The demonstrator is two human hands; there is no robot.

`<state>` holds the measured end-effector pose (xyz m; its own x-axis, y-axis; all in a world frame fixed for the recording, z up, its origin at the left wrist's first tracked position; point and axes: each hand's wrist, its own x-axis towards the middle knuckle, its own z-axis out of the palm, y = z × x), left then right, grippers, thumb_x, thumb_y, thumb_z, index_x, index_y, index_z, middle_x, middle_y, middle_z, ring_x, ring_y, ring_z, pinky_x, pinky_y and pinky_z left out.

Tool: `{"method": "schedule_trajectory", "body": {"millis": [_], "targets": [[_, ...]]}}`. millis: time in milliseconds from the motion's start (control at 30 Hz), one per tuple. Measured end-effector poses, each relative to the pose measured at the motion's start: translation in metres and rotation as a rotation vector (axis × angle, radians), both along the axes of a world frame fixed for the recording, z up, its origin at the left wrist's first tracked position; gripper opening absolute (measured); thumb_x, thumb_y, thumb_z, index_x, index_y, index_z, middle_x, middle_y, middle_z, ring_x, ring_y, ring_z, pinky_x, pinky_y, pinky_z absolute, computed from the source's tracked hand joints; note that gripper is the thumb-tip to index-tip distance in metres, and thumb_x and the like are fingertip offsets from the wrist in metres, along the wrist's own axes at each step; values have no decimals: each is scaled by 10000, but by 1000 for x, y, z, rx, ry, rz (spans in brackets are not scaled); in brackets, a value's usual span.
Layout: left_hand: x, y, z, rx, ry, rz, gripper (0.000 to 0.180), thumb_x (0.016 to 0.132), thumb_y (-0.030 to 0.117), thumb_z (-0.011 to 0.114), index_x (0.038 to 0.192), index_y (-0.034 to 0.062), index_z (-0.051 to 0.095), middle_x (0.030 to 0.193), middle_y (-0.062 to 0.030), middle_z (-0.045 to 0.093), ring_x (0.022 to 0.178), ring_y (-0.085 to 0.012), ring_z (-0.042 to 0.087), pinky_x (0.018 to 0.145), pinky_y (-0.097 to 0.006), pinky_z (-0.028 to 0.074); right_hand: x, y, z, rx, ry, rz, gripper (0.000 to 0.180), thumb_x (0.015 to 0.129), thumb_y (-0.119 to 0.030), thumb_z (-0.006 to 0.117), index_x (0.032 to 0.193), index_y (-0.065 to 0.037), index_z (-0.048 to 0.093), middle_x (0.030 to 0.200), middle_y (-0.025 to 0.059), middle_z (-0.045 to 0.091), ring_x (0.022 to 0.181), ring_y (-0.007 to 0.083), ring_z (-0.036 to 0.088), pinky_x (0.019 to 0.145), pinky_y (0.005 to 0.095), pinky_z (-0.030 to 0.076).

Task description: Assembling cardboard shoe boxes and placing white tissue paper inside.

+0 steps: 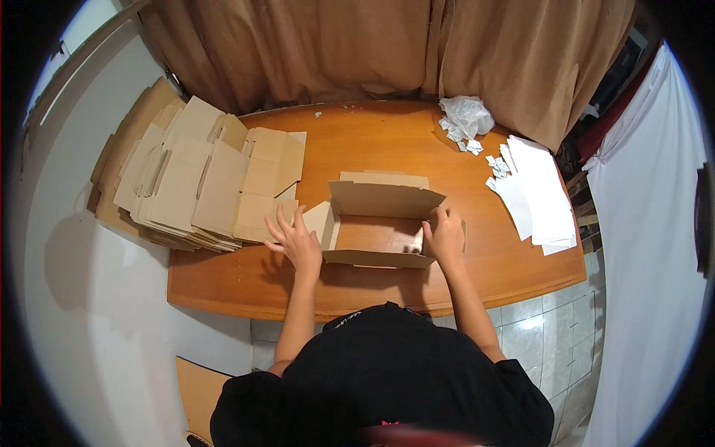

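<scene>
A half-folded cardboard box point(376, 227) lay between the two hands on the wooden desk point(372, 141), its back flap standing up. The left hand point(296, 240) rested flat with fingers spread on the box's left side flap, gripping nothing. The right hand point(444, 235) was curled over the box's right wall, fingers bent around its edge. Just left of the left hand sat a stack of flat cardboard blanks point(186, 179). Well beyond the right hand lay white paper sheets point(540, 194) and a crumpled plastic bag point(467, 115).
</scene>
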<state>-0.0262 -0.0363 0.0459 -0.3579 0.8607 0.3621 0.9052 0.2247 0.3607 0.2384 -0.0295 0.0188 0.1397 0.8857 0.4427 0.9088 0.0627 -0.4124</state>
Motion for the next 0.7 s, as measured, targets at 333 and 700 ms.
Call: {"method": "schedule_trajectory", "body": {"millis": [333, 700], "targets": [[-9, 19, -34, -370, 47, -233, 891, 606, 406, 760, 1304, -9, 393, 1449, -220, 141, 1365, -332, 67, 1011, -640, -30, 8, -13, -17, -333, -152, -232, 396, 706, -167, 681, 1015, 14, 512, 964, 214, 502, 892, 371, 512, 752, 422, 450], [-22, 20, -75, -222, -410, -607, 1038, 626, 451, 741, 1399, 62, 166, 1460, -192, 146, 1356, -348, 112, 1053, -557, 40, 37, 14, -30, -212, 282, 86, 631, 681, 39, 640, 1245, -83, 385, 1164, 231, 495, 1048, 385, 506, 869, 434, 437]]}}
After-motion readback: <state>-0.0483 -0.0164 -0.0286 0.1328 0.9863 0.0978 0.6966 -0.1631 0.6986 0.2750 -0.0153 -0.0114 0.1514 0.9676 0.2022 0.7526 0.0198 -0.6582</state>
